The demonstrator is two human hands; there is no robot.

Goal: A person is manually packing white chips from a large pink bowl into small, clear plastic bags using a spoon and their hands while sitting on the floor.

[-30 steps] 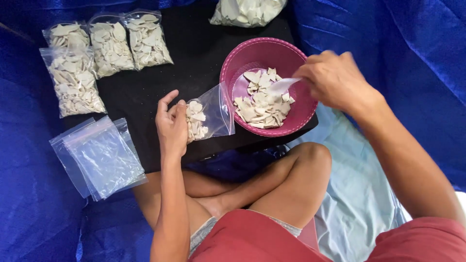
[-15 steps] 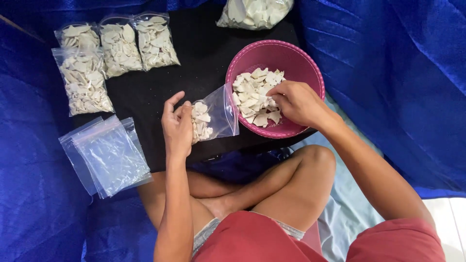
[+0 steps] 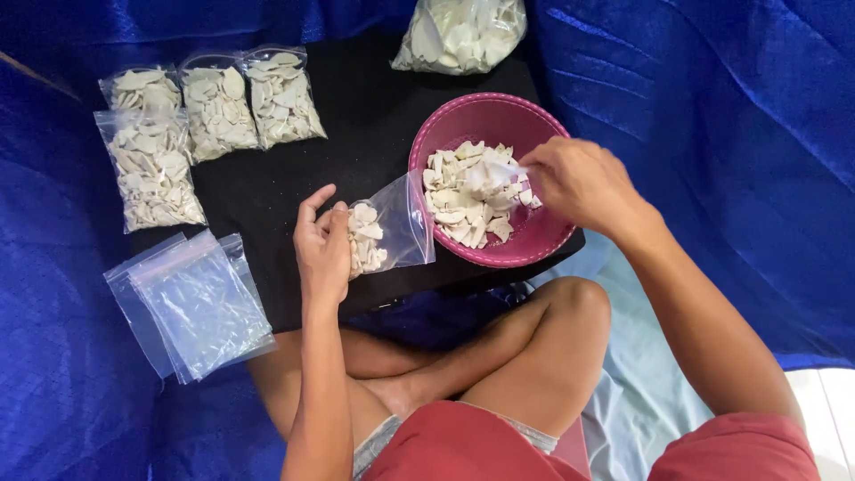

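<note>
Right now the small clear bag [image 3: 385, 233], partly filled with pale chips, lies on the black board [image 3: 356, 116] between the two hands, its open mouth turned toward the pink bowl [image 3: 445, 120] just to its right. Its long axis runs roughly left to right. The left hand [image 3: 322, 248] pinches the bag's near end and is the nearer one. The right hand [image 3: 574, 183] hangs over the bowl's right side, fingers closed on a scoop of white chips [image 3: 490, 171]. Half a second ago that hand was pressed down among the chips in the bowl; now it has lifted and drawn slightly right, while the left hand has stayed put.
</note>
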